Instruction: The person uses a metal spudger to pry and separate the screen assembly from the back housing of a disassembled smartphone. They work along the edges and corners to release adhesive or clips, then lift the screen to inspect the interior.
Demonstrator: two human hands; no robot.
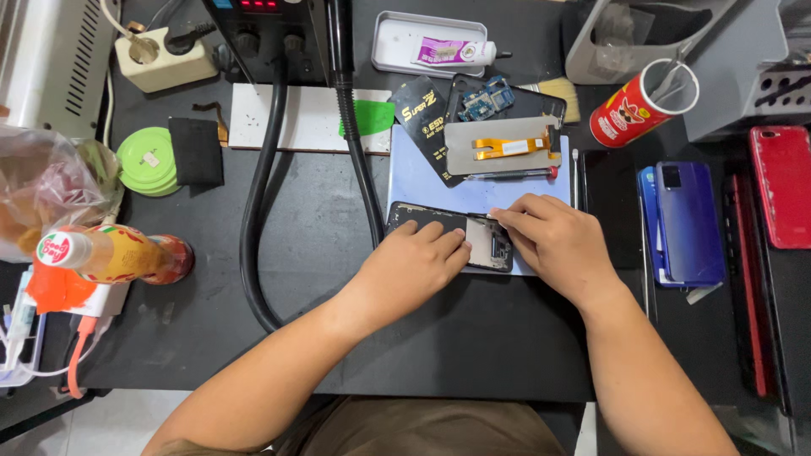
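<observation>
Both hands rest on an open black phone that lies flat on a pale blue mat on the dark worktop. The left hand presses its fingers flat on the phone. The right hand pinches its fingers at the phone's top edge. A grey screen part lies just behind.

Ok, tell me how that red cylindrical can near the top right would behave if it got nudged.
The red can stands upright and is taller than wide, so it may tip. Tools sticking out of its open top probably raise its balance point. On its side, the round wall would likely let it roll across the black table.
</observation>
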